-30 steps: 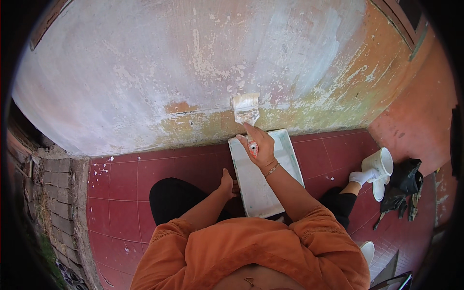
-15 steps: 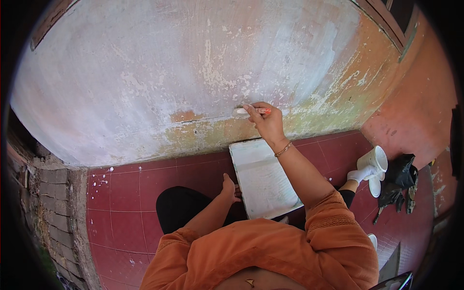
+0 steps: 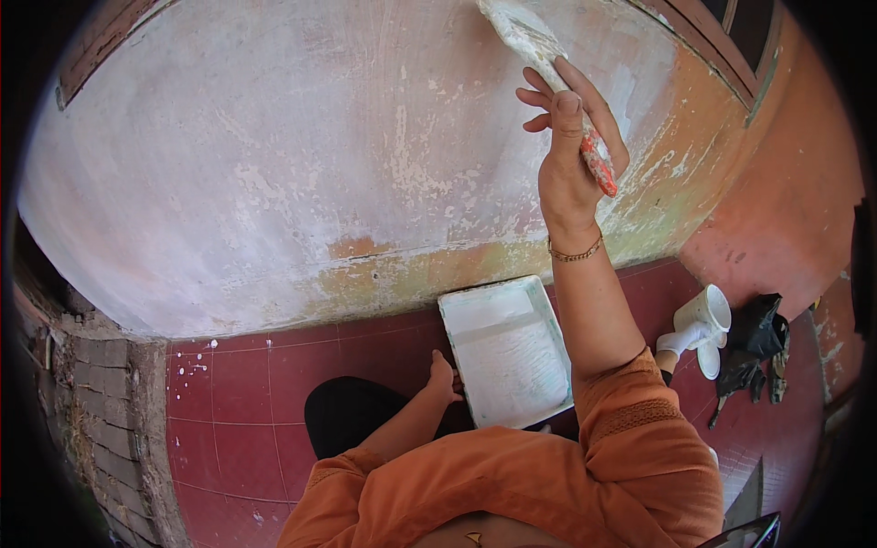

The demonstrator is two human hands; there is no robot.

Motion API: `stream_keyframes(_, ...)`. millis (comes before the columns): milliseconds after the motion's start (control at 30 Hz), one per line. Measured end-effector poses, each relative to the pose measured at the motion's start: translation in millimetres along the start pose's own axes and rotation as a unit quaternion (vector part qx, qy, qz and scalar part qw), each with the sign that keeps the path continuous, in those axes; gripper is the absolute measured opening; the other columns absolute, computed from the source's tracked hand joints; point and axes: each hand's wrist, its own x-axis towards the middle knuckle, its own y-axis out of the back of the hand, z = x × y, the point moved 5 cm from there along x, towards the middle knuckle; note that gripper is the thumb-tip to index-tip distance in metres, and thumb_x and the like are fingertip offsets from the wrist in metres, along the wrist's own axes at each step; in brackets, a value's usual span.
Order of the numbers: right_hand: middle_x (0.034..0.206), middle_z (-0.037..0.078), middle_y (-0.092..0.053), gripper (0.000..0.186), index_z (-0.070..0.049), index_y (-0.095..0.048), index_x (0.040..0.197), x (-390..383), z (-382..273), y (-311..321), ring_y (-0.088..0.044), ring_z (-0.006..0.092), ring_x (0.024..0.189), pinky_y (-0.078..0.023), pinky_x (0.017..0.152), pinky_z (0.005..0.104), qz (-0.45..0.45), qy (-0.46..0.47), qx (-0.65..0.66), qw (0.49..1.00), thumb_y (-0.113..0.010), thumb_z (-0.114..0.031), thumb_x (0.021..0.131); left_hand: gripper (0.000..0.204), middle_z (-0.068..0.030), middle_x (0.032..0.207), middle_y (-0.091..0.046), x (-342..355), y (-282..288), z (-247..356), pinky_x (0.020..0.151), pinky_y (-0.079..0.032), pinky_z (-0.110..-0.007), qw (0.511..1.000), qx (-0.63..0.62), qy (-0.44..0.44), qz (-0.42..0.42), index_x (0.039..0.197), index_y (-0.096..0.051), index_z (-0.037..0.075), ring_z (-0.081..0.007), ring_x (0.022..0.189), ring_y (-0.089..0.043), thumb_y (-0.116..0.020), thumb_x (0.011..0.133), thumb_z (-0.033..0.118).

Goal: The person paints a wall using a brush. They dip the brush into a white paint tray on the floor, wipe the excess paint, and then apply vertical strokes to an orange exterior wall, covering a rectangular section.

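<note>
High up in front of the wall, my right hand (image 3: 580, 137) is closed round a paintbrush (image 3: 534, 46). Its bristle end is coated white and points up and left; the handle's end is red with white smears. My left hand (image 3: 444, 376) is low, right beside the left rim of a white paint tray (image 3: 447, 320), thumb apart from the fingers. Those fingers partly show at the tray's side, and I cannot tell whether they press on it. White paint spreads over the tray's ribbed floor. The wall (image 3: 301, 164) carries patchy whitish paint, with peeled ochre and greenish areas lower down.
To the right, a white bucket (image 3: 708, 310) lies tipped near my foot in a white sock (image 3: 681, 340). A black plastic bag (image 3: 754, 333) is beyond it. White drips mark the red tiled floor (image 3: 228, 384) at left. Brown-framed woodwork (image 3: 713, 46) sits upper right.
My right hand has risen with the paintbrush, from low on the wall to high up, and the brush has turned from level to upward. My left hand stays by the tray.
</note>
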Motion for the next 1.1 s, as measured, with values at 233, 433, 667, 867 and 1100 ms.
stream_keyframes(233, 0.093, 0.016, -0.067, 0.046, -0.002, -0.063, 0.113, -92, 39, -2, -0.065, 0.0297, 0.082, -0.052, 0.072, 0.0334, -0.162, 0.076, -0.215, 0.96, -0.079, -0.006, 0.07, 0.089, -0.0224, 0.13, -0.049, 1, 2, 1, 0.108, -0.012, -0.065, 1.0, -0.003, 0.0, 0.001, 0.134, -0.042, -0.002, -0.0421, 0.129, -0.036, -0.013, 0.09, 0.07)
stream_keyframes(433, 0.097, 0.016, -0.068, 0.038, -0.001, -0.065, 0.111, -188, 47, 31, -0.066, 0.0261, 0.078, -0.052, 0.07, 0.032, -0.289, -0.039, -0.246, 0.924, -0.076, -0.004, 0.075, 0.089, -0.0212, 0.133, -0.049, -5, 2, 2, 0.109, -0.008, -0.064, 1.0, -0.001, -0.017, -0.002, 0.136, -0.041, 0.0, -0.0414, 0.131, -0.034, -0.012, 0.09, 0.069)
stream_keyframes(667, 0.082, 0.014, -0.07, 0.028, 0.004, -0.068, 0.095, -216, 85, 39, -0.065, 0.0176, 0.073, -0.052, 0.068, 0.0308, -0.324, -0.292, -0.22, 0.872, -0.073, -0.021, 0.084, 0.089, -0.0202, 0.133, -0.049, -3, 3, 2, 0.109, -0.007, -0.063, 1.0, 0.007, -0.026, -0.004, 0.135, -0.044, 0.0, -0.0411, 0.131, -0.034, -0.011, 0.09, 0.07)
stream_keyframes(867, 0.054, 0.005, -0.058, 0.031, 0.001, -0.068, 0.076, -70, 60, -23, -0.056, 0.0066, 0.053, -0.045, 0.049, 0.0243, -0.242, -0.352, -0.149, 0.892, -0.072, -0.028, 0.084, 0.09, -0.0206, 0.132, -0.05, 10, 4, -2, 0.109, -0.01, -0.062, 0.999, 0.002, -0.014, -0.031, 0.134, -0.045, -0.001, -0.0418, 0.131, -0.033, -0.011, 0.09, 0.07)
stream_keyframes(1100, 0.077, 0.007, -0.067, 0.022, 0.001, -0.067, 0.096, 29, -27, -55, -0.062, 0.0101, 0.069, -0.05, 0.058, 0.0226, -0.078, -0.028, 0.043, 0.996, -0.072, -0.017, 0.086, 0.089, -0.0212, 0.119, -0.053, -5, 1, 1, 0.108, -0.013, -0.063, 0.999, 0.002, -0.024, -0.027, 0.129, -0.047, -0.003, -0.0425, 0.123, -0.037, -0.011, 0.091, 0.069)
